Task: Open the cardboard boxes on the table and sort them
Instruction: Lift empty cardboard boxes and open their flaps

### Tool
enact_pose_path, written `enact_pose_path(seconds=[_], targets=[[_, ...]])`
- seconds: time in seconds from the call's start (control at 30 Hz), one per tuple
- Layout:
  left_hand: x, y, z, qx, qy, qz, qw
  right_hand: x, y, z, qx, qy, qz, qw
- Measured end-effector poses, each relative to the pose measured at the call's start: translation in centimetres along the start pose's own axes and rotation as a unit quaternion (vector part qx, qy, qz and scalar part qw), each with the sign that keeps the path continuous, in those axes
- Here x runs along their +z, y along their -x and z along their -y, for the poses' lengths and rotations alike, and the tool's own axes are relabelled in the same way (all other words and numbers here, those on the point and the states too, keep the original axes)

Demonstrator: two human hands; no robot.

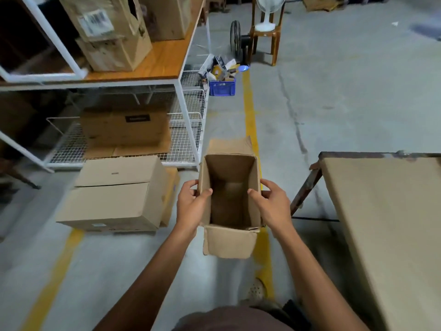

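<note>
You hold the open box [229,187] in the air over the floor, just to the left of the table [381,223] and clear of its near corner. Your left hand [191,206] grips the wall of the box that is far from the table, with the thumb inside the rim and the fingers outside. Your right hand [272,204] grips in the same way the wall that faces the table. Neither hand is free.

The top flaps are already folded out. One flap [229,242] hangs down toward you, and the inside looks empty, though the bottom is dim. So I judge that the opening step is done for this box and that you are now in the sorting step.

The next move asks for a place to put it. Further left of the table, two closed boxes [114,194] sit on the floor in front of the white rack [186,111], and this may be the sorting place; I cannot be sure. Carry the box level with both hands, set it down flat, and release only when it stands by itself.
</note>
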State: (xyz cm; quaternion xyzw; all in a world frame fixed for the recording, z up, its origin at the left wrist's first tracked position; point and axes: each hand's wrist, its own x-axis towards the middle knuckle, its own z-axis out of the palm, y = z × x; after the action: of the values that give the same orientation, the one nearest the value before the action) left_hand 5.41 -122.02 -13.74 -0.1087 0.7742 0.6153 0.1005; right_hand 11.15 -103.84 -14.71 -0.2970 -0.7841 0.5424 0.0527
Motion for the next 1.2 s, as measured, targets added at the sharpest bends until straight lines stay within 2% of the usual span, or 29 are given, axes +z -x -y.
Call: enact_pose_path(seconds=[0.3,0.47,0.87,1.2], targets=[[7.5,-9.7,-4.1,-0.022,0.013,0.03,0.999,-1.5,-12.0,2.1,0.045,-0.028,-0.036,0.998],[12.1,-17.6,-6.6,-0.001,-0.014,0.063,0.998,-1.4,-19.7,3.3,0.058,-0.026,-0.071,0.995],[22.8,-39.4,-16.5,0.032,-0.065,0.206,0.976,-1.7,-39.7,10.3,0.082,-0.046,-0.196,0.976],[34.8,-47.4,-23.1,0.03,-0.065,0.295,0.953,-7.6,-51.4,11.4,0.124,-0.098,-0.278,0.948]])
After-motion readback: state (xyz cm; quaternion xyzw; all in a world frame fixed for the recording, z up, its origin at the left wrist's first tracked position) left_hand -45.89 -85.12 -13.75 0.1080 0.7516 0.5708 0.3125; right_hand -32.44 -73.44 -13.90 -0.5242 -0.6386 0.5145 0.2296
